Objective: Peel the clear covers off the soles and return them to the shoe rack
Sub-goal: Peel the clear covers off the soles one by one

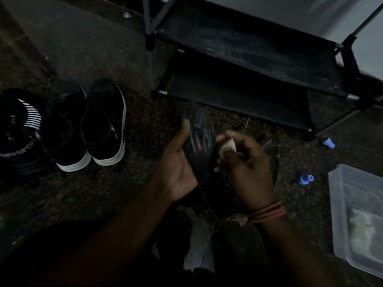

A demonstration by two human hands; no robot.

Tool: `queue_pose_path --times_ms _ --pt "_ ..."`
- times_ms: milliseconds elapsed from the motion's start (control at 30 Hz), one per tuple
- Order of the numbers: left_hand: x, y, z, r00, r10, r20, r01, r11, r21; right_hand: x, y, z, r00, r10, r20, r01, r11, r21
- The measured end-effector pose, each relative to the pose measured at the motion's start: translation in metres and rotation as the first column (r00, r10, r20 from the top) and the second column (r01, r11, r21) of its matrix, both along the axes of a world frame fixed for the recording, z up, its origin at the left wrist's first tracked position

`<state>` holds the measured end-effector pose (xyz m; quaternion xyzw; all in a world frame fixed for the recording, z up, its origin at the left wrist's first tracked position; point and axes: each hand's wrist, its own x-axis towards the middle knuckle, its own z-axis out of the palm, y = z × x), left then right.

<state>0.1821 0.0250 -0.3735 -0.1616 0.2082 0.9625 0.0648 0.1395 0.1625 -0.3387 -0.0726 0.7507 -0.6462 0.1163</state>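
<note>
Black and sole-up, the shoe (200, 141) sits low in the middle of the view above the floor (103, 193), under a glossy clear cover (196, 129). The left hand (178, 162) cups it from the left, thumb curled along its edge. The right hand (246, 162) pinches a pale bit (228, 146) against the shoe's right side. Beyond stands the black shoe rack (259, 59). Two black sneakers (89, 125) with white soles wait at left; a clear plastic box (356, 214) and two blue caps (306, 179) lie at right.
</note>
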Motion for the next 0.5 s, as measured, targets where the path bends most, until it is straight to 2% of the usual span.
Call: queue_pose_path --times_ms 167,267,367,500 --pt "0.001 -0.007 -0.003 0.999 0.038 -0.01 -0.037 0.993 0.11 0.002 -0.003 -0.005 0.998 0.041 -0.049 -0.04 0.999 0.02" --pt "-0.002 -0.005 -0.008 0.998 0.039 0.039 -0.042 0.996 0.075 0.009 -0.002 -0.01 0.978 0.086 -0.189 -0.047 0.978 0.203" --pt "-0.002 0.005 -0.014 0.998 0.015 0.061 -0.016 1.0 0.017 0.024 -0.009 -0.017 0.906 0.207 -0.37 -0.044 0.914 0.403" --pt "-0.005 0.012 -0.015 0.997 0.051 0.056 -0.051 0.999 -0.013 0.042 -0.022 -0.011 0.847 0.337 -0.412 -0.119 0.875 0.47"
